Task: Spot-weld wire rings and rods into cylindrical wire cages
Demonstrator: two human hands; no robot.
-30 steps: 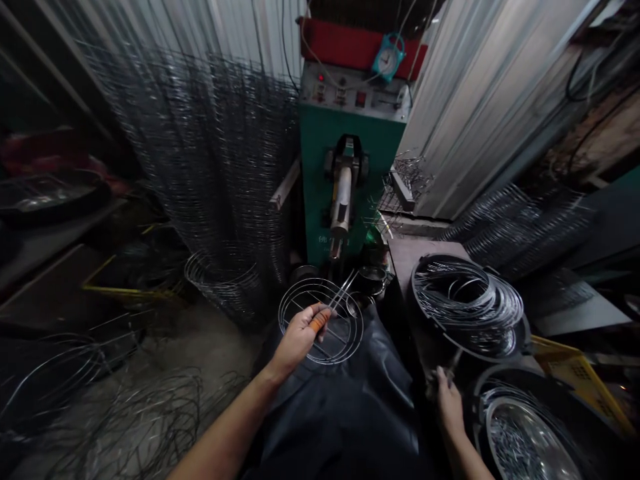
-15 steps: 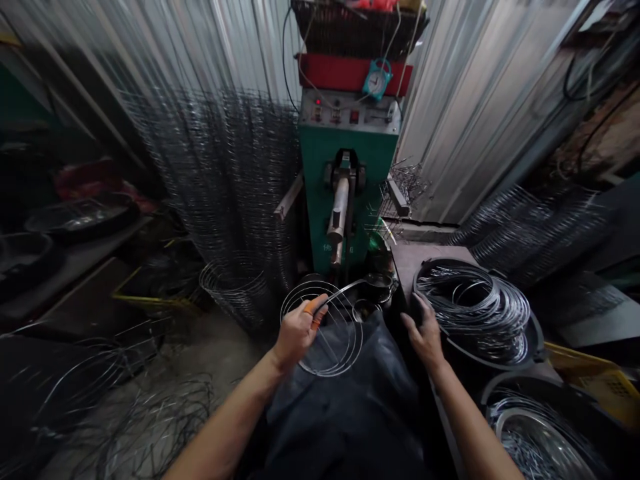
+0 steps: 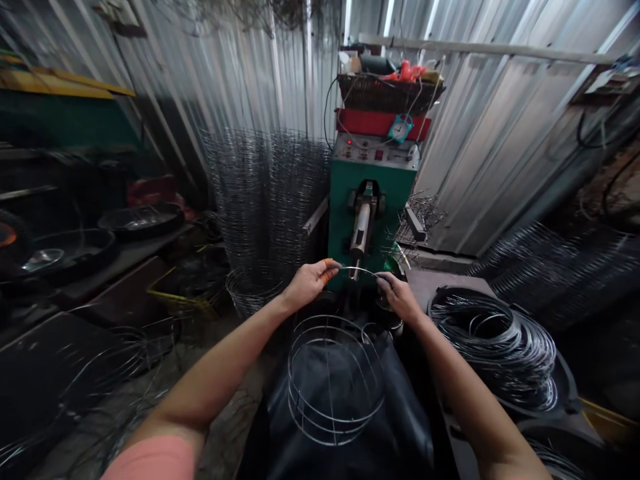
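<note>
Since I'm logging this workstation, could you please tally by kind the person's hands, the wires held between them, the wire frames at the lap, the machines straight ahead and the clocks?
Hands: 2 (left hand, right hand)
Held wire: 1
Frame: 1
Machine: 1
Clock: 1
Total: 6

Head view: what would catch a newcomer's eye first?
Likely the green machine by the corrugated wall, a turquoise clock near its top. Before it, the left hand and right hand hold a thin curved wire between them; a round wire frame sits below.
</note>
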